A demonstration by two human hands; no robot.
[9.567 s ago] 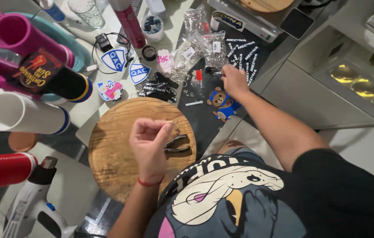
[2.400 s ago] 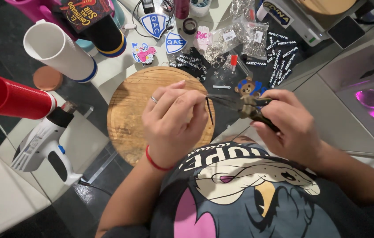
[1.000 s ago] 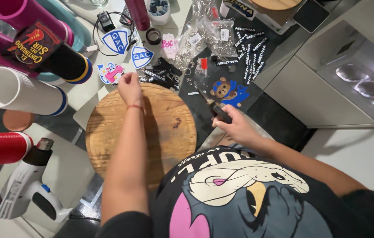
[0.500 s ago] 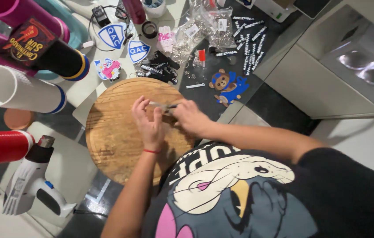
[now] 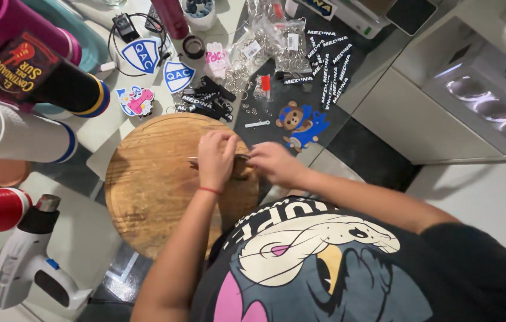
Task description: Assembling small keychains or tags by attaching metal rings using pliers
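Left hand (image 5: 216,156) and right hand (image 5: 272,164) both pinching a small metal piece (image 5: 241,158) over board (image 5: 157,185) right edge; best to keep it low above board, grip tight, work slowly.

The surface (image 5: 357,80) is dark and glossy, like black stone or glass, and it ends in a slanted edge at the upper right. Beyond that edge stands a pale grey cabinet (image 5: 420,119) with flat fronts. Above it, a recessed shelf (image 5: 491,101) glows with cool whitish light that picks out rounded shapes inside. Lower right, the floor (image 5: 491,191) is plain and off-white. Light falls evenly, with soft shadows.
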